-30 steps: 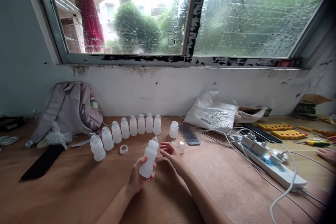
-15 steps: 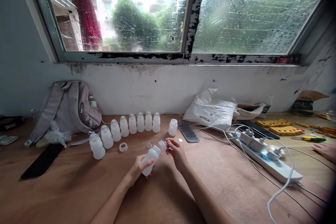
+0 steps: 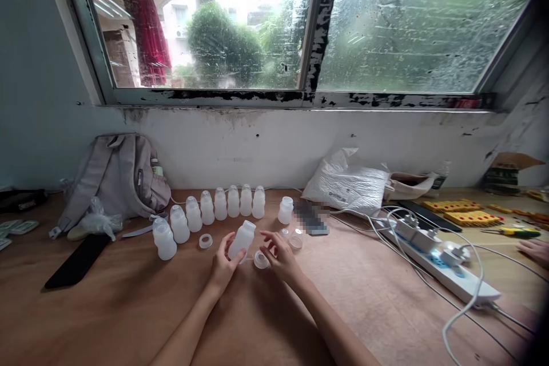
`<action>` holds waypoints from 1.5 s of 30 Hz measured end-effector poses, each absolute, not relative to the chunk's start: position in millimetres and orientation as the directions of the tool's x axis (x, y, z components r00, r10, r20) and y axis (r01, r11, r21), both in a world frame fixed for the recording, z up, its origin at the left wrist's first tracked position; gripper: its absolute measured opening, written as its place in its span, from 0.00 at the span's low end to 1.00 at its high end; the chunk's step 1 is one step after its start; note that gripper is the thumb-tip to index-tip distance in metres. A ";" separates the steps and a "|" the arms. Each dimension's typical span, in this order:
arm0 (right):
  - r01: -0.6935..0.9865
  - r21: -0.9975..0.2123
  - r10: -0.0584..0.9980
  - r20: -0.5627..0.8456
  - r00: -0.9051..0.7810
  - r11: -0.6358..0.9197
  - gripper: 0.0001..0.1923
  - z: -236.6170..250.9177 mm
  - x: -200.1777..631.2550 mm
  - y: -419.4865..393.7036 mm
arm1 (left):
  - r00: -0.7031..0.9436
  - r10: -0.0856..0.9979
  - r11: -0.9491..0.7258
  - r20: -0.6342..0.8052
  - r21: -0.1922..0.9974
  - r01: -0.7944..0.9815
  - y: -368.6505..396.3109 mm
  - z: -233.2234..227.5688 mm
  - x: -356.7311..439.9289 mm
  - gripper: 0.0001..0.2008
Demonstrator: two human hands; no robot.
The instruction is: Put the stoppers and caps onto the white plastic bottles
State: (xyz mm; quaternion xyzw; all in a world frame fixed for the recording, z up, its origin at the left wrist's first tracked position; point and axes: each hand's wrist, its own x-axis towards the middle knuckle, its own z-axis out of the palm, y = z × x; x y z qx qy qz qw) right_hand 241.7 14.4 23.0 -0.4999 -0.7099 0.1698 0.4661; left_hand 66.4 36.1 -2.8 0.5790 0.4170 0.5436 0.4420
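My left hand point(image 3: 223, 266) grips a white plastic bottle point(image 3: 241, 238), which has no top on and leans to the right just above the wooden table point(image 3: 128, 309). My right hand point(image 3: 278, 254) rests low over the table with fingers spread, touching a white screw collar point(image 3: 261, 259) that lies flat beside the bottle. A curved row of several capped white bottles point(image 3: 214, 209) stands behind my hands. One open bottle point(image 3: 285, 210) stands apart on the right of the row. A loose white ring point(image 3: 205, 241) lies to the left, and small clear caps point(image 3: 295, 238) lie to the right.
A grey backpack point(image 3: 115, 180) leans on the wall at left, with a black phone point(image 3: 77, 260) in front. A white bag point(image 3: 347, 183), a phone point(image 3: 311, 218), and a power strip point(image 3: 437, 266) with cables lie at right. Another person's hand point(image 3: 534, 251) shows at the far right edge.
The top came off the bottle. My right hand brought the collar down to the table, and my left hand lowered the bottle closer to the row.
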 end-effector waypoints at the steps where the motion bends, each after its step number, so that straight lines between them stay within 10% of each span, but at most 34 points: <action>1: 0.557 -0.690 0.845 0.533 -0.040 0.462 0.17 26.0 240.1 14.6 | 0.061 0.958 -0.281 0.279 0.959 0.034 35.9 -3.0 65.9 0.26; 11: 0.597 -0.565 0.759 0.641 -0.118 0.570 0.02 68.7 239.8 34.5 | 0.083 0.899 -0.438 0.430 0.889 0.132 28.0 1.6 67.6 0.28; 21: 0.959 -0.091 0.790 0.590 -0.167 0.270 0.04 96.3 288.6 92.8 | -0.008 0.850 -0.505 0.526 0.820 0.270 30.1 -1.1 66.5 0.13; 45: 0.980 -0.056 0.788 0.604 -0.119 0.191 0.06 68.2 288.1 120.7 | 0.130 0.816 -0.563 0.564 0.721 0.404 29.6 -3.7 66.9 0.11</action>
